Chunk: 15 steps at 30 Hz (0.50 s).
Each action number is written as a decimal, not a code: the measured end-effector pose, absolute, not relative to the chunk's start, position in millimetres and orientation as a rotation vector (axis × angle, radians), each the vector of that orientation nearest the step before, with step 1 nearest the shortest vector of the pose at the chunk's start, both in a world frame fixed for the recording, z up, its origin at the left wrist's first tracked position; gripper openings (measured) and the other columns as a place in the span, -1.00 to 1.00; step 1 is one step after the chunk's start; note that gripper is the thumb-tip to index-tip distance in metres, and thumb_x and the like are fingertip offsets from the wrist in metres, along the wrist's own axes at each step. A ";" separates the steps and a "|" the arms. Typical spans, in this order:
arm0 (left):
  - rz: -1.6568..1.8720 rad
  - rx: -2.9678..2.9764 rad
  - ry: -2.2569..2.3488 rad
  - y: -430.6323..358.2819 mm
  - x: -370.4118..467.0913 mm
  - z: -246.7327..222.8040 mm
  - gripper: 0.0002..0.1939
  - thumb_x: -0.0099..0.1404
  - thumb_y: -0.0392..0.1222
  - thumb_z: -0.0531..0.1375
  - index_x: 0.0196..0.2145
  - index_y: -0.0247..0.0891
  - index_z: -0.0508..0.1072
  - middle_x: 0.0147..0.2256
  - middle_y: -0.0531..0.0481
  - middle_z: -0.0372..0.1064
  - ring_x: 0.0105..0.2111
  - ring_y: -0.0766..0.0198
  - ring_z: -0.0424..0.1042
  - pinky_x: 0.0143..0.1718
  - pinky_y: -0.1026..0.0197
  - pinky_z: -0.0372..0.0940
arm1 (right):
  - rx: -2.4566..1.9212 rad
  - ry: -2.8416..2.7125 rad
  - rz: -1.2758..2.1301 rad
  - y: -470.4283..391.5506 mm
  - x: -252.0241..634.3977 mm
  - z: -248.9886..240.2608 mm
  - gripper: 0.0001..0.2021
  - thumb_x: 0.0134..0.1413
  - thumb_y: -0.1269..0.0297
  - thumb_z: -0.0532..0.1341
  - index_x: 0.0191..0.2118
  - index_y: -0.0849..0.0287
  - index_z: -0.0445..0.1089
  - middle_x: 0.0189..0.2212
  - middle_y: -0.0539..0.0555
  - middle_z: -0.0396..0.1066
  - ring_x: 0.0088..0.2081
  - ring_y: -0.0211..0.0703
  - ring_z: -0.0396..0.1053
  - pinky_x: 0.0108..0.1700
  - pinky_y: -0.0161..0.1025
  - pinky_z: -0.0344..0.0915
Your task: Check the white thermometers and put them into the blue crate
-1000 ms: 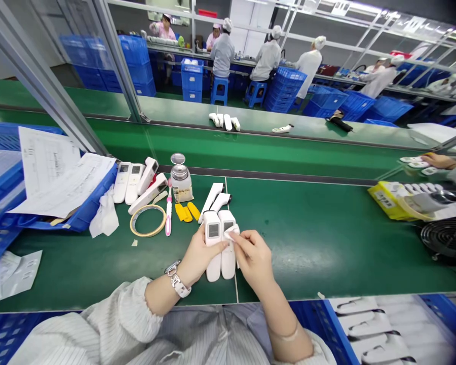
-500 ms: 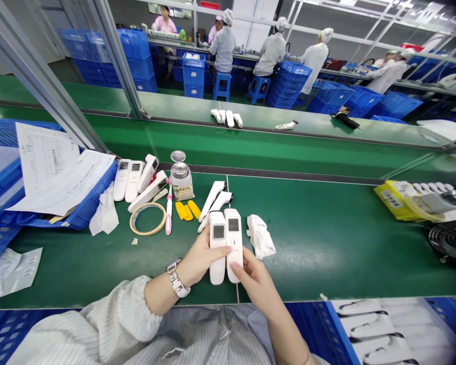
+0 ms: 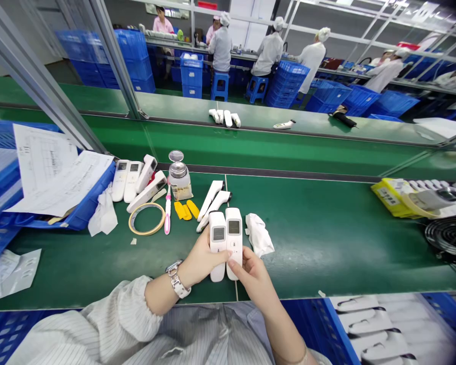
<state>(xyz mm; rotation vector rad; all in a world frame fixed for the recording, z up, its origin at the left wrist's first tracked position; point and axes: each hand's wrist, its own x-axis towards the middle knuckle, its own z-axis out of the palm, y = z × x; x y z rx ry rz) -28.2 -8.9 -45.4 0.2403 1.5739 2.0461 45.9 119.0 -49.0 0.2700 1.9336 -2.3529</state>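
Note:
Two white infrared thermometers are held side by side over the green bench, their small grey screens facing up. My left hand [image 3: 203, 258] is closed around the left thermometer [image 3: 218, 263], its thumb reaching across to the right one. My right hand [image 3: 254, 276] grips the lower part of the right thermometer [image 3: 234, 243], thumb on the front and fingers at its side. Just beyond them lie more white thermometers [image 3: 213, 205] on their sides. A crumpled white cloth [image 3: 259, 235] rests to the right of my hands.
Left of my hands are yellow finger cots [image 3: 186, 210], a pink-and-white toothbrush [image 3: 167, 210], a tape roll [image 3: 147, 219], a metal-topped bottle [image 3: 180, 182] and a blue bin with papers [image 3: 66, 218]. At right stand a yellow box [image 3: 389, 197] and a black fan [image 3: 446, 238]. Co-workers sit beyond.
Both hands keep hold of the two thermometers and have hardly moved. The whole view has shifted slightly.

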 end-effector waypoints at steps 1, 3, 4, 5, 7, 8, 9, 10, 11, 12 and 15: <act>2.042 0.254 1.595 -9.0 -27.9 -44.7 -0.50 0.00 -0.34 0.26 -0.09 -0.25 0.22 -0.23 -0.02 0.35 -0.24 0.24 0.35 -0.16 0.15 0.26 | 0.277 1.919 -2.356 119.4 45.4 -49.2 -0.72 0.04 0.21 0.22 -0.12 0.17 0.29 -0.15 0.13 0.41 -0.13 -0.06 0.37 -0.09 -0.13 0.30; 2.038 0.275 1.637 -9.3 -27.5 -42.8 -0.50 0.00 -0.34 0.26 -0.09 -0.26 0.22 -0.25 -0.02 0.34 -0.25 0.24 0.35 -0.18 0.16 0.26 | 0.287 1.918 -2.349 119.4 44.7 -49.6 -0.72 0.02 0.21 0.24 -0.14 0.18 0.29 -0.17 0.13 0.42 -0.13 -0.06 0.37 -0.09 -0.13 0.30; 2.040 0.282 1.653 -9.5 -27.4 -42.0 -0.50 -0.01 -0.34 0.26 -0.09 -0.26 0.22 -0.25 -0.02 0.34 -0.25 0.23 0.35 -0.18 0.16 0.26 | 0.289 1.931 -2.345 119.1 44.6 -49.9 -0.72 0.01 0.21 0.24 -0.15 0.18 0.29 -0.18 0.13 0.42 -0.14 -0.06 0.38 -0.10 -0.13 0.31; 2.044 0.286 1.663 -9.7 -27.3 -41.4 -0.50 -0.01 -0.34 0.26 -0.09 -0.26 0.22 -0.25 -0.02 0.34 -0.24 0.22 0.35 -0.18 0.16 0.26 | 0.290 1.951 -2.344 118.6 44.6 -50.3 -0.71 0.01 0.21 0.24 -0.14 0.18 0.28 -0.18 0.13 0.42 -0.14 -0.07 0.38 -0.11 -0.13 0.31; 2.053 0.288 1.661 -10.1 -27.1 -40.9 -0.49 -0.02 -0.34 0.26 -0.09 -0.26 0.22 -0.23 -0.04 0.34 -0.22 0.20 0.35 -0.16 0.15 0.26 | 0.282 2.007 -2.350 117.3 45.2 -51.4 -0.70 0.03 0.22 0.23 -0.11 0.15 0.24 -0.17 0.12 0.41 -0.14 -0.08 0.37 -0.12 -0.14 0.32; 2.056 0.286 1.655 -10.2 -27.1 -41.1 -0.49 -0.02 -0.34 0.26 -0.09 -0.26 0.22 -0.22 -0.04 0.34 -0.21 0.19 0.34 -0.15 0.14 0.26 | 0.272 2.037 -2.350 116.8 45.7 -52.1 -0.70 0.04 0.23 0.22 -0.10 0.14 0.22 -0.16 0.12 0.40 -0.13 -0.09 0.36 -0.13 -0.15 0.32; 2.061 0.281 1.644 -10.4 -26.9 -41.5 -0.48 -0.02 -0.34 0.26 -0.09 -0.25 0.21 -0.21 -0.04 0.34 -0.20 0.19 0.34 -0.15 0.14 0.26 | 0.259 2.066 -2.343 116.4 46.4 -52.8 -0.69 0.05 0.23 0.21 -0.08 0.13 0.20 -0.15 0.12 0.39 -0.13 -0.10 0.36 -0.13 -0.17 0.32; 2.066 0.274 1.629 -10.5 -26.8 -42.0 -0.48 -0.02 -0.34 0.26 -0.08 -0.25 0.21 -0.21 -0.04 0.34 -0.20 0.20 0.35 -0.15 0.13 0.26 | 0.247 2.094 -2.324 116.1 47.1 -53.7 -0.69 0.07 0.23 0.19 -0.07 0.12 0.19 -0.15 0.11 0.38 -0.14 -0.10 0.36 -0.14 -0.18 0.32; 2.070 0.265 1.614 -10.7 -26.7 -42.4 -0.48 -0.02 -0.33 0.26 -0.08 -0.24 0.20 -0.22 -0.04 0.34 -0.21 0.20 0.35 -0.15 0.13 0.26 | 0.239 2.126 -2.294 116.1 47.8 -54.6 -0.69 0.08 0.22 0.18 -0.06 0.12 0.18 -0.17 0.11 0.39 -0.16 -0.11 0.36 -0.15 -0.19 0.32; 2.075 0.255 1.600 -10.9 -26.6 -42.7 -0.48 -0.02 -0.33 0.27 -0.08 -0.24 0.20 -0.22 -0.03 0.35 -0.22 0.20 0.35 -0.16 0.13 0.27 | 0.233 2.162 -2.254 116.2 48.5 -55.6 -0.70 0.09 0.21 0.17 -0.06 0.13 0.19 -0.20 0.10 0.39 -0.19 -0.12 0.37 -0.16 -0.19 0.32; 2.080 0.249 1.596 -11.7 -26.4 -42.3 -0.51 -0.03 -0.32 0.28 -0.12 -0.24 0.23 -0.25 -0.02 0.35 -0.25 0.22 0.36 -0.18 0.15 0.27 | 0.227 2.267 -2.124 116.7 50.0 -57.4 -0.74 0.11 0.18 0.15 -0.10 0.16 0.25 -0.36 0.05 0.39 -0.29 -0.12 0.36 -0.20 -0.18 0.33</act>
